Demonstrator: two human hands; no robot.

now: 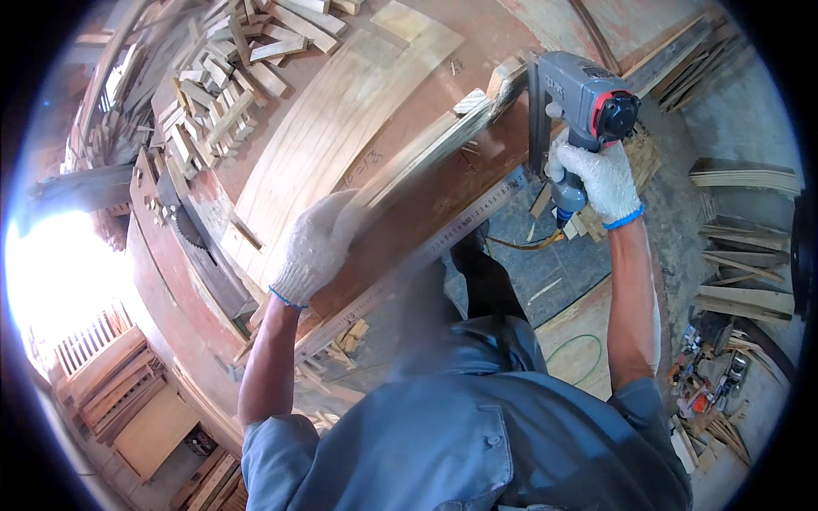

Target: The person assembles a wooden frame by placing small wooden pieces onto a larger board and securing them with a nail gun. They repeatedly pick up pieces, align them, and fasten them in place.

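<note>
My right hand (601, 177), in a white knit glove with a blue cuff, is closed around the handle of a grey pneumatic nail gun (573, 83). An air hose (532, 247) hangs below its grip. The gun's nose is at the far right end of a long, narrow wooden strip (426, 157); I cannot tell whether they touch. My left hand (311, 249), gloved alike, closes on the strip's near left end, its fingers slightly blurred. The strip lies along the reddish-brown worktable (409, 228), beside its front edge, where a measuring scale (460, 223) runs.
Wide pale boards (328, 119) lie beyond the strip. Piled offcuts (230, 77) cover the table's far left. A circular saw blade (187, 228) protrudes at left. Stacked boards (741, 179) and scattered tools (724, 375) are on the right. Bright light comes from the left.
</note>
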